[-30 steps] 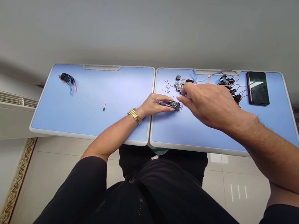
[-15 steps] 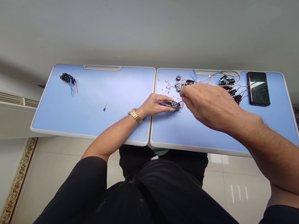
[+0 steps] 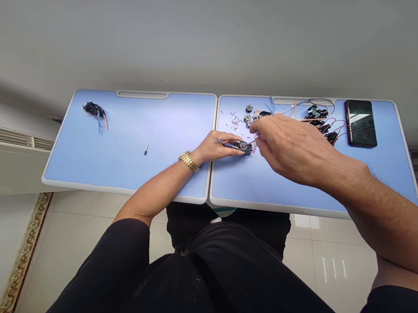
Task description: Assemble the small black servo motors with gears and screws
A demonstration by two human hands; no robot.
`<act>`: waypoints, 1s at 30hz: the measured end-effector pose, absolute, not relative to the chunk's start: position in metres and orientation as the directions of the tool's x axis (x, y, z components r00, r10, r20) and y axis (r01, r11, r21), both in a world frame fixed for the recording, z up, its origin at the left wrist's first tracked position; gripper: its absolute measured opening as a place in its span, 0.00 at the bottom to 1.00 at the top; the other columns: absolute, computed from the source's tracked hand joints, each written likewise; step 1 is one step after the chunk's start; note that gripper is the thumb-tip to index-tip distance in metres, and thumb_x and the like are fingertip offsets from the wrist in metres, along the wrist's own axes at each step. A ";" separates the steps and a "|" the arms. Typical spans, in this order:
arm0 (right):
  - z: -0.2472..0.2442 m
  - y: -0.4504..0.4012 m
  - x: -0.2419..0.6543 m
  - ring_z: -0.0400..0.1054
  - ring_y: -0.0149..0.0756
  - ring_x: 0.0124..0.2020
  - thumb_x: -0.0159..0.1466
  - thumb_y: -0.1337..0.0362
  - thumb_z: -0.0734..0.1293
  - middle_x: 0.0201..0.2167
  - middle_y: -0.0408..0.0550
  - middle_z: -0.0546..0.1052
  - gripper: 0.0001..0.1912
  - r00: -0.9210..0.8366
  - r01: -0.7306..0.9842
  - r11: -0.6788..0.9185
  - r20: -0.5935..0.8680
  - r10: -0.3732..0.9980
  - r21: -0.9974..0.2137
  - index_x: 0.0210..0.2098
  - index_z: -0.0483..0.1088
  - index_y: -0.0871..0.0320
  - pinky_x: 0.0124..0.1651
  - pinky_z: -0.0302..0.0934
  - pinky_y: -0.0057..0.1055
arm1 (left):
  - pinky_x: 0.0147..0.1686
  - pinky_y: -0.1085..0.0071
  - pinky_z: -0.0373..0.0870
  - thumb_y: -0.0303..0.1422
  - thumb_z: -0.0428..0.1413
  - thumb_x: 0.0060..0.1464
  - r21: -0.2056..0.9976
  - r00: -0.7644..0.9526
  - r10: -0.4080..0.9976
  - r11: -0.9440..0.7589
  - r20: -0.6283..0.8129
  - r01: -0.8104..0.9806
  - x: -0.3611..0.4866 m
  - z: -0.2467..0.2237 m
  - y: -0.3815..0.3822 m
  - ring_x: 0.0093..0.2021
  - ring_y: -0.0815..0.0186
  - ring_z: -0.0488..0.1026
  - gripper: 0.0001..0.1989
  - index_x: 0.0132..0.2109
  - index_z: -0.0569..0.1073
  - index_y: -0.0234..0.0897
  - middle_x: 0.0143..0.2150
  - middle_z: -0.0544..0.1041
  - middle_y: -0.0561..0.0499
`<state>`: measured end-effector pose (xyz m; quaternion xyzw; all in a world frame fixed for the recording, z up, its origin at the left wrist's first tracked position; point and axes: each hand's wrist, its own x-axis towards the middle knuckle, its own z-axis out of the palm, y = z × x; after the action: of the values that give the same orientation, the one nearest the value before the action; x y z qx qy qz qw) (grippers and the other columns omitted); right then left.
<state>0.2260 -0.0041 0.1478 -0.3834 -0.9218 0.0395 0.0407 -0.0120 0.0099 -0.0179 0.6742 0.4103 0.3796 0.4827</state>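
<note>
My left hand [image 3: 217, 147], with a gold watch on its wrist, pinches a small black device [image 3: 248, 149] bearing a round silver metal piece, just above the right table half. Blue and orange strips trail from it beneath my fingers. My right hand [image 3: 283, 142] is closed above and to the right, fingertips together. A thin shaft, like a slim screwdriver [image 3: 252, 141], runs from those fingertips to the device; its handle is hidden in the hand. Behind lie several round silver pieces [image 3: 249, 109] and a scatter of tiny screws [image 3: 236, 122].
Several black devices with red wires [image 3: 317, 113] lie at the back right, next to a phone [image 3: 361, 123]. On the left table half are another black device [image 3: 94, 110] and a small pin-like tool [image 3: 146, 148]. A seam [image 3: 210, 176] divides the blue tabletops.
My right hand has shifted very slightly and its fingers have turned a little around the tool. My left hand and the device stay in place.
</note>
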 end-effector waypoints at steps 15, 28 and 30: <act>0.153 -0.005 0.241 0.75 0.47 0.35 0.80 0.59 0.55 0.35 0.53 0.85 0.23 -0.577 0.802 0.596 0.197 0.793 -0.049 0.53 0.82 0.54 0.37 0.55 0.41 | 0.56 0.61 0.87 0.41 0.77 0.51 0.979 0.384 0.920 -0.148 0.084 0.140 -0.011 -0.014 0.010 0.49 0.58 0.89 0.23 0.52 0.89 0.38 0.49 0.90 0.44; 0.114 0.011 0.241 0.80 0.48 0.36 0.80 0.55 0.59 0.38 0.50 0.88 0.20 -0.475 0.797 0.528 0.235 0.848 -0.293 0.55 0.83 0.50 0.39 0.64 0.40 | 0.45 0.63 0.85 0.40 0.79 0.50 0.942 0.407 0.885 -0.305 0.226 0.142 -0.012 -0.017 0.014 0.63 0.53 0.80 0.20 0.50 0.89 0.46 0.65 0.82 0.40; 0.111 0.012 0.238 0.81 0.48 0.37 0.80 0.56 0.60 0.40 0.50 0.89 0.20 -0.493 0.781 0.541 0.223 0.841 -0.311 0.56 0.83 0.52 0.40 0.65 0.40 | 0.48 0.61 0.85 0.38 0.78 0.51 0.943 0.424 0.879 -0.300 0.215 0.142 -0.012 -0.016 0.013 0.64 0.53 0.80 0.19 0.50 0.89 0.45 0.68 0.80 0.40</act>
<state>0.2377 0.0118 0.1105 -0.4716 -0.8599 0.0843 0.1760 -0.0119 0.0131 -0.0157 0.7028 0.3633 0.3947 0.4672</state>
